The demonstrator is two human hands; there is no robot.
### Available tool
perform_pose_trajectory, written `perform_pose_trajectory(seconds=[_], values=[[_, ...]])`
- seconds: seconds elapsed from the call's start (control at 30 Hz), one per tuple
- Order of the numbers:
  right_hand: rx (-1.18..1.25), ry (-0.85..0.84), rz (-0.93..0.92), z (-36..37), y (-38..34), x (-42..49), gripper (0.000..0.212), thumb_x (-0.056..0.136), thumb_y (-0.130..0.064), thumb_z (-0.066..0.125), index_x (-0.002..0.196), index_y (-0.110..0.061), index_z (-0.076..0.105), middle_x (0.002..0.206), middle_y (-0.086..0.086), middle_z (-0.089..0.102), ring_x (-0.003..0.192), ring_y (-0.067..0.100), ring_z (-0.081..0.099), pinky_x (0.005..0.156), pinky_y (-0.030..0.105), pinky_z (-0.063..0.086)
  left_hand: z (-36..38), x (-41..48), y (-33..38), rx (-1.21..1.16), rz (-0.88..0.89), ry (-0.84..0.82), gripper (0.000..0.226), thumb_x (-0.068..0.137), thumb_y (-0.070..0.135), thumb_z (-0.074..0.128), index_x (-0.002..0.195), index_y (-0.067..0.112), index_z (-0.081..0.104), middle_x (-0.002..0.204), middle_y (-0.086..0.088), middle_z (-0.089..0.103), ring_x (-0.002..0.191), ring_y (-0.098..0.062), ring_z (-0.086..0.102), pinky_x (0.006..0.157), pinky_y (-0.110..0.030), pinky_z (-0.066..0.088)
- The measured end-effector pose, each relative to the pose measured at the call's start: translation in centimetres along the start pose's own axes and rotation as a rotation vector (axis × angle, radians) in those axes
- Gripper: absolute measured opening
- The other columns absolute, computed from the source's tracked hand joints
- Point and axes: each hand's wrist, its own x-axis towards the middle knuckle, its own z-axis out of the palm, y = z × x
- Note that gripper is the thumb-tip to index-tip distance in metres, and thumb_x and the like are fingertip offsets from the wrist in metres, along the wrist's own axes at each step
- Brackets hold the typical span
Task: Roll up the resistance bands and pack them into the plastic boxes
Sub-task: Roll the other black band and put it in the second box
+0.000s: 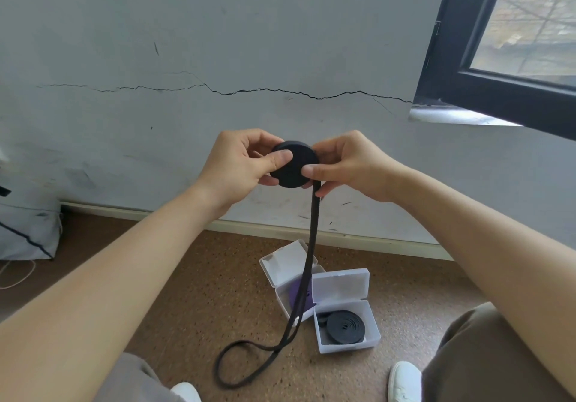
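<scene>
Resistance band [294,164], black, was held as a partly wound coil at chest height in front of the cracked wall [187,58], its unrolled tail [308,264] hanging straight down to a loose loop on the floor [193,302]. The left hand [240,164] was closed on the coil's left edge, thumb pressed on its flat face; the right hand [349,168] was closed on the right edge, thumb on the face and lower fingers pinching the tail where it left the roll. On the floor beyond the knees stood two open plastic boxes: the far-left box [282,300] held a purple band [294,295], and the near-right box [349,344] already held a black coil [346,327]. The step in hand appeared to be winding. To do it well, the tail should probably be kept taut and flat as it feeds in, each turn stacked square on the last, and the faces pressed so the coil cannot telescope; a loose roll would likely spring open or overfill its box.
</scene>
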Motion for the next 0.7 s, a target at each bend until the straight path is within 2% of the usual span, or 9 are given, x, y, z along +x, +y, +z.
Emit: perform_pose_trajectory(seconds=[0.13, 0.27, 0.43, 0.5, 0.57, 0.63, 0.7], values=[[0.220, 0.038, -0.005, 0.2, -0.4, -0.1, 0.024, 0.093, -0.010, 0.070, 0.116, -0.003, 0.071, 0.104, 0.017, 0.078, 0.095, 0.031, 0.076, 0.071, 0.031, 0.064, 0.2, 0.0, 0.6, -0.227, -0.030, 0.068, 0.005, 0.091, 0.015, 0.072, 0.096, 0.017, 0.072, 0.090, -0.004, 0.075, 0.087, -0.020, 0.074, 0.066, -0.028, 0.061], [0.370, 0.086, -0.048, 0.6, -1.0, -0.1, 0.024, 0.095, -0.008, 0.066, 0.118, -0.001, 0.069, 0.110, 0.020, 0.075, 0.094, 0.031, 0.076, 0.067, 0.027, 0.062, 0.8, -0.1, 0.9, -0.435, -0.072, 0.099, 0.011, 0.094, 0.016, 0.067, 0.103, 0.011, 0.069, 0.093, -0.003, 0.076, 0.087, -0.019, 0.075, 0.065, -0.023, 0.058], [0.304, 0.134, -0.106, 0.4, -1.0, 0.1, 0.024, 0.098, -0.008, 0.064, 0.121, 0.001, 0.068, 0.107, 0.023, 0.075, 0.090, 0.032, 0.076, 0.064, 0.026, 0.061, 1.2, -0.1, 0.7, -0.550, -0.123, 0.054, 0.009, 0.098, 0.016, 0.063, 0.105, 0.012, 0.066, 0.094, 0.000, 0.075, 0.090, -0.016, 0.074, 0.070, -0.024, 0.058], [0.214, 0.127, -0.096, 0.1, -0.8, 0.2, 0.021, 0.098, -0.007, 0.065, 0.118, -0.002, 0.070, 0.102, 0.020, 0.077, 0.085, 0.029, 0.077, 0.064, 0.026, 0.061, 0.9, 0.0, 0.3, -0.404, -0.134, -0.004, 0.012, 0.099, 0.018, 0.062, 0.108, 0.012, 0.065, 0.098, -0.002, 0.074, 0.097, -0.019, 0.074, 0.075, -0.028, 0.059], [0.071, 0.111, -0.075, -0.2, -0.2, 0.2, 0.020, 0.097, -0.006, 0.066, 0.116, -0.002, 0.071, 0.097, 0.017, 0.078, 0.082, 0.025, 0.077, 0.064, 0.026, 0.062, 0.1, 0.3, -0.7, -0.052, -0.078, -0.024, 0.014, 0.097, 0.021, 0.067, 0.108, 0.012, 0.068, 0.098, -0.001, 0.074, 0.100, -0.018, 0.072, 0.076, -0.033, 0.061], [-0.146, 0.070, -0.051, -0.4, 0.5, 0.2, 0.018, 0.095, -0.006, 0.068, 0.112, -0.003, 0.072, 0.094, 0.011, 0.078, 0.079, 0.019, 0.077, 0.063, 0.024, 0.061, -0.6, 0.6, -1.6, 0.287, 0.041, -0.061, 0.017, 0.091, 0.026, 0.074, 0.107, 0.019, 0.072, 0.098, 0.007, 0.075, 0.097, -0.011, 0.071, 0.079, -0.037, 0.061], [-0.329, 0.007, -0.024, -0.3, 1.0, 0.2, 0.015, 0.094, -0.008, 0.070, 0.108, -0.003, 0.074, 0.092, 0.009, 0.078, 0.071, 0.012, 0.076, 0.061, 0.021, 0.059, -0.6, 0.5, -1.9, 0.407, 0.097, -0.143, 0.021, 0.088, 0.028, 0.078, 0.109, 0.024, 0.074, 0.097, 0.012, 0.075, 0.093, -0.004, 0.070, 0.080, -0.036, 0.059]])
